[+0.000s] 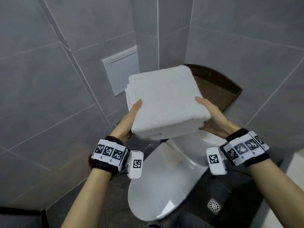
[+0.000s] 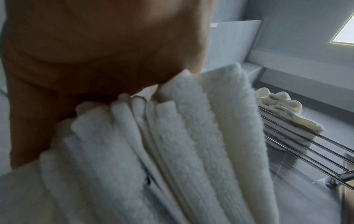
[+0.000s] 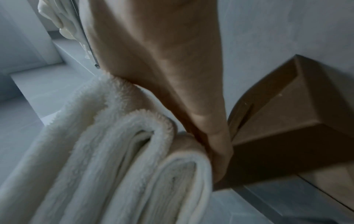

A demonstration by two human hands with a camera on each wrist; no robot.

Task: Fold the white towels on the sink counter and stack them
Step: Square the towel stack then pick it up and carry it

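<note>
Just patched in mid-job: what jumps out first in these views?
A stack of folded white towels fills the middle of the head view, carried in the air, the left hand and right hand each with a grip on one side. Below it is a closed toilet lid, behind it a brown cardboard box. The left wrist view shows a chrome rack with another towel.

Bathroom, toilet (image 1: 158, 186), floor drain (image 1: 213, 206), tiled walls (image 1: 49, 79)
</note>
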